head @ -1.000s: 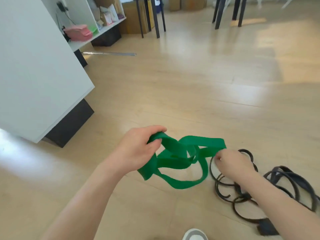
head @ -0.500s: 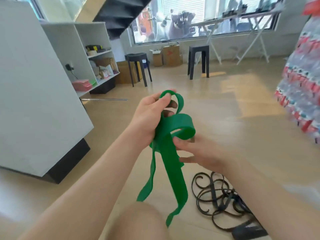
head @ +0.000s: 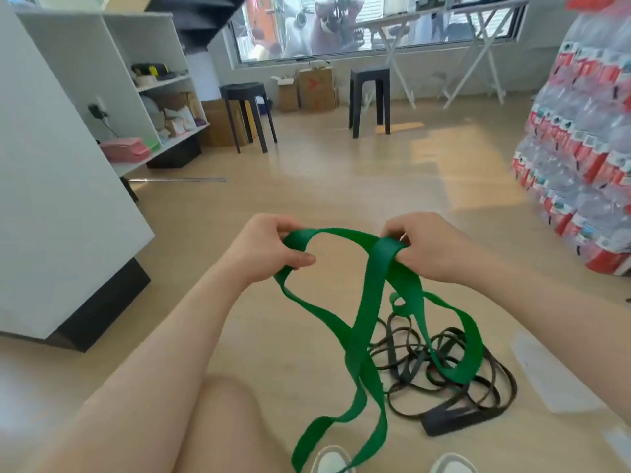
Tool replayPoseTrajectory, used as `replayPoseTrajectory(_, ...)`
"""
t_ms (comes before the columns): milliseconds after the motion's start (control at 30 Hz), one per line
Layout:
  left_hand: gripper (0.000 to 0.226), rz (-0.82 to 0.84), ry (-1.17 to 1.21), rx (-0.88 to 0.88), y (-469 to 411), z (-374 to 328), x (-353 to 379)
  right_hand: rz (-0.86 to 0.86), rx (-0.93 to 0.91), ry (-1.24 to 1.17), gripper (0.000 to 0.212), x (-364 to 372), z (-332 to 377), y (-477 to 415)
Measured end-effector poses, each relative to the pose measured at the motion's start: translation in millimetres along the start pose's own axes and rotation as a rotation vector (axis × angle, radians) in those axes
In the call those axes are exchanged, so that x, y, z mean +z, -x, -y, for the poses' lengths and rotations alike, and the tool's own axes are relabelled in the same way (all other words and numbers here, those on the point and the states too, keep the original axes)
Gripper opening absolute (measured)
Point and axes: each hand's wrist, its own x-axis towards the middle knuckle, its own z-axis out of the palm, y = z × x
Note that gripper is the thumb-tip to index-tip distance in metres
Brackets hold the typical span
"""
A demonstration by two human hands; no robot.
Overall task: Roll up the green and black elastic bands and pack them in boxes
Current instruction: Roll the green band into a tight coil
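A wide green elastic band (head: 365,302) hangs in tangled loops in front of me above the wooden floor. My left hand (head: 269,249) pinches one loop of it at its top left. My right hand (head: 430,247) grips the band's strands about a forearm's length to the right, at the same height. The band's lower loops dangle down towards my shoes. On the floor behind and under the green band lies a heap of thin black elastic bands (head: 454,377), loose and coiled, with a flat black piece at its near end.
A white cabinet (head: 61,199) stands close on the left, with open shelves behind it. Stacked packs of bottles (head: 587,158) rise at the right. Two black stools (head: 370,97) and cardboard boxes (head: 316,88) stand at the far wall. A white sheet (head: 549,373) lies on the floor right of the black bands.
My hands have moved apart and level, spreading the green band between them. Before, the left hand held it up high while the right touched it from below.
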Motion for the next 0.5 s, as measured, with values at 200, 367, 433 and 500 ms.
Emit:
replayPoseTrajectory(200,0.015,-0.758,-0.331,0.192,-15,21,-25,0.129,0.107,0.131,0.015,2,-36,-2)
replayPoseTrajectory(367,0.031,-0.443,-0.345,-0.170,-23,59,-32,0.262,0.249,-0.323,0.014,12,-37,-3)
replayPoseTrajectory(433,0.038,-0.241,-0.345,-0.264,-23,65,-28,0.193,0.214,-0.454,0.008,16,-25,-7)
replayPoseTrajectory(500,0.055,-0.031,-0.414,-0.336,-18,61,-24,0.156,0.165,-0.562,0.008,15,-12,-11)
